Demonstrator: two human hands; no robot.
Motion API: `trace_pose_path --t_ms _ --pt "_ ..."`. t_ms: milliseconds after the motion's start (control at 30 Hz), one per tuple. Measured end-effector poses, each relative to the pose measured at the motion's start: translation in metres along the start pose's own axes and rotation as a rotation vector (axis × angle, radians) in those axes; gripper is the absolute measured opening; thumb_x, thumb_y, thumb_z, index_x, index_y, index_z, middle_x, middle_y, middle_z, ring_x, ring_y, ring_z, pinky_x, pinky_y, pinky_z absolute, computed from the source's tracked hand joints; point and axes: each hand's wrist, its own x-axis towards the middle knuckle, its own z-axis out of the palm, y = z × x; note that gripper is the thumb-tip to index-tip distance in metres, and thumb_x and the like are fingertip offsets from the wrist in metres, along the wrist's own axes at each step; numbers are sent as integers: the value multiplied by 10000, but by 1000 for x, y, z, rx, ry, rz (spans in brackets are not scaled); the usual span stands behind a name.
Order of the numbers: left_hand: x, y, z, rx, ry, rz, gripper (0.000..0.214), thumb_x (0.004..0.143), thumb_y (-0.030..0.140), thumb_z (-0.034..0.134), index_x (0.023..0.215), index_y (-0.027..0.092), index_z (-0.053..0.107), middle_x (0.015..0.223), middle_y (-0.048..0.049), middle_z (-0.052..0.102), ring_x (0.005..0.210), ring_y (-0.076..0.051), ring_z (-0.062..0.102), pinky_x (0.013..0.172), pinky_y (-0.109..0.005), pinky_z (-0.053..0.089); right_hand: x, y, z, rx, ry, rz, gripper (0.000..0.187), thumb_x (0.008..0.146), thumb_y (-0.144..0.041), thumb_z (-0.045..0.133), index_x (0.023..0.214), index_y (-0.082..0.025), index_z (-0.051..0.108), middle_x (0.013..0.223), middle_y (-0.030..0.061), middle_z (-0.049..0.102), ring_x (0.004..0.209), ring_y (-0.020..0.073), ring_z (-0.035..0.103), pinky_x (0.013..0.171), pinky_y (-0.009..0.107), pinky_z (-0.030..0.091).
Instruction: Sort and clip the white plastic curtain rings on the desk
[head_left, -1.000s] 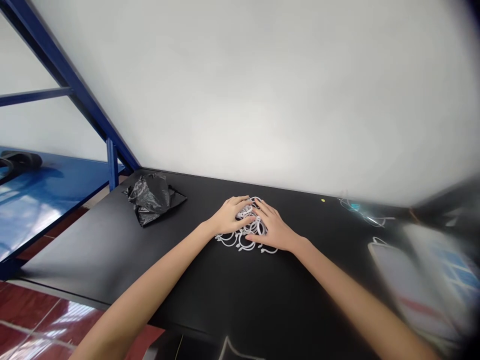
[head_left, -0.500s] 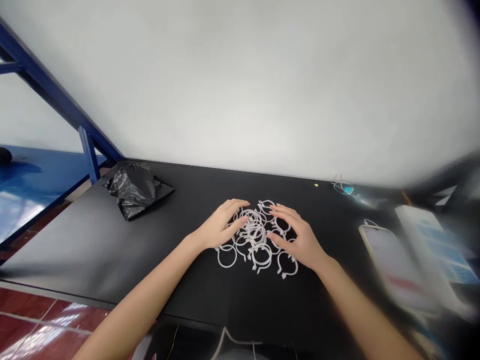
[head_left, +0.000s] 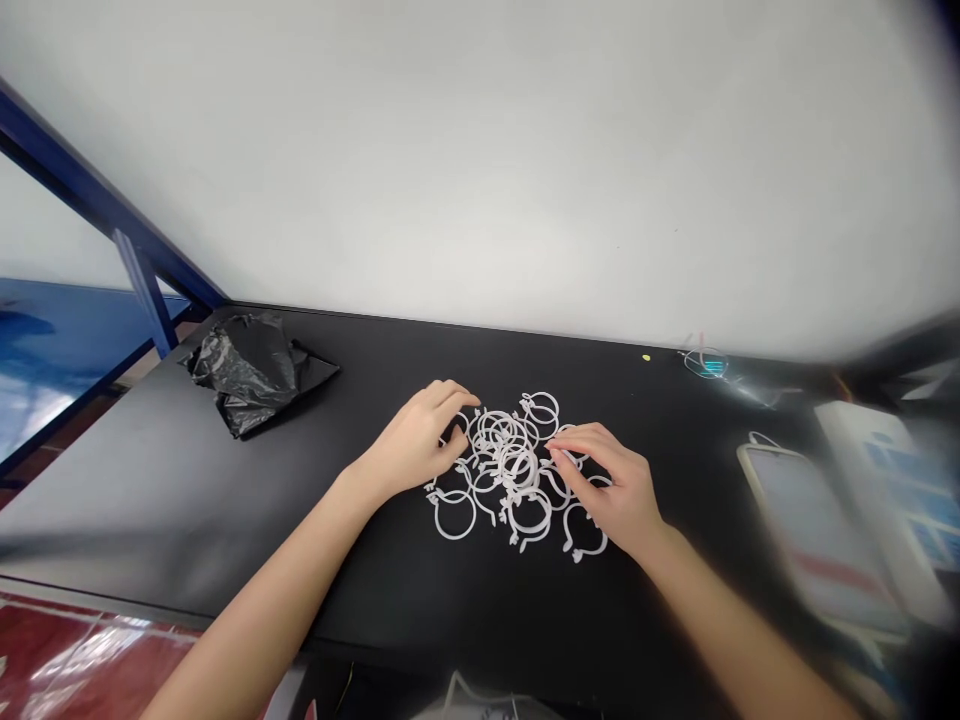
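Left hand [head_left: 416,440] had eased toward the bag [head_left: 251,372], thumb and fingers parted; right hand [head_left: 619,488] had drawn its fingertips nearly together at the rings [head_left: 520,468], pinch uncertain. Rings lay right of the bag, mostly bagward of the right fingertips.

Single head-worn view, facing forward and down. Black tabletop [head_left: 450,595] near, below; pale wall [head_left: 480,160] fills the upper half.
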Motion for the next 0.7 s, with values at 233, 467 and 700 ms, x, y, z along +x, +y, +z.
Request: trace_pose_path --t_ms 233,467,700 --pt "-2 -25 -6 82 -58 -220 232 893 198 444 943 211 670 1004 -49 669 856 -208 653 724 -319 519 0 2 -3 -18 50 30 144 869 -115 617 895 -232 697 820 42 727 783 210 664 701 379 556" --pt "-6 -46 -19 135 127 -331 274 865 178 433 999 180 671 907 -72 673 798 -217 657 723 -337 529 1 2 -4 -61 83 49 109 878 -164 616 857 -234 696 796 35 726 729 200 674 674 359 556" --pt "3 -24 -8 -425 297 -326 329 842 298 576 1115 145 675 1064 -107 708 764 -172 681 642 -273 549 0 -10 3 -61 188 -116 163 852 -128 635 947 -248 691 739 22 723 652 192 669 616 353 564"
